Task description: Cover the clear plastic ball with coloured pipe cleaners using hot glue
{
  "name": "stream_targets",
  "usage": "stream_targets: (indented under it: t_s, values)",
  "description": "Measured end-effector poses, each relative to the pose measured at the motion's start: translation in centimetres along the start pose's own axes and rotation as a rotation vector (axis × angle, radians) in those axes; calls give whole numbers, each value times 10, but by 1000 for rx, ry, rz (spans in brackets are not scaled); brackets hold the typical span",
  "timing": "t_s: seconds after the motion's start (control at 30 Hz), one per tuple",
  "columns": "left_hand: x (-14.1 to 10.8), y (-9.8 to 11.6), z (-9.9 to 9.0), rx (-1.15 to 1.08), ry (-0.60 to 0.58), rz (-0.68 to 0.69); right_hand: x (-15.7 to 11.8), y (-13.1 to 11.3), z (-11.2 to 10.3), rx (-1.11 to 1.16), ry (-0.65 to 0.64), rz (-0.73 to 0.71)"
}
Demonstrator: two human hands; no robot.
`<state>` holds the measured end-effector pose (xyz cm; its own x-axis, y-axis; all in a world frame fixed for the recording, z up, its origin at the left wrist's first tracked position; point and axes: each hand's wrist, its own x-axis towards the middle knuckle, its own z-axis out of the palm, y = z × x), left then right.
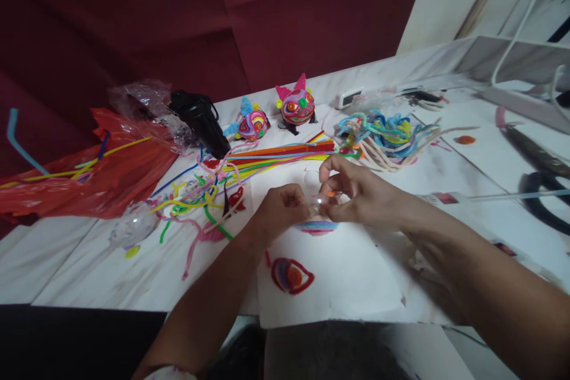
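Observation:
Over a white paper sheet [356,285], both hands meet at a small clear rounded piece [317,205] that looks like plastic. Pink, blue and red stripes show at its lower side, and a bit of orange lies behind it. My left hand [278,214] pinches its left side with bent fingers. On the right side, the thumb and fingers of my right hand [360,193] close around it, the index finger arched above. Fingers cover much of the piece. An eye shape [293,276] of red, blue and orange fuzzy stems rests on the paper, nearer me.
Pipe cleaners [276,153] lie bundled behind the hands, with tangled ones [387,133] to the right. Two decorated animal heads [297,105] stand near the wall beside a black glue gun-like object [200,122]. A red plastic bag [133,172] lies left; black-handled scissors [541,190] lie right.

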<state>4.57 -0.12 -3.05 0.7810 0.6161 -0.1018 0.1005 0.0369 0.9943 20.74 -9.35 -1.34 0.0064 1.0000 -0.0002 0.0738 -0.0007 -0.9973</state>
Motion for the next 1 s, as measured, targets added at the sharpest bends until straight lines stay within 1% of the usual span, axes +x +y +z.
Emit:
stream_targets:
  t_s: [0.2,0.27,0.37,0.43,0.5,0.63,0.83,0.93,1.0]
  values:
    - [1,1,1,57,23,11,-1,7,2,23,62,-45]
    - [2,2,1,43,0,2,-1,6,0,49,57,-32]
    - [2,3,-1,11,-65,-11,-2,6,-4,103,21,-13]
    - [3,3,-2,-3,-83,-15,-2,6,-5,123,12,-11]
    - [3,3,-1,-14,-74,-24,-2,8,-6,133,15,-11]
    - [2,1,2,-21,-18,-37,-1,10,-2,140,34,-19]
    - [1,-3,3,22,27,-11,-3,14,6,99,93,-71]
    - [1,-2,3,58,26,-3,-3,16,7,93,94,-69]
    - [1,0,2,43,4,-13,-2,15,5,124,72,-47]
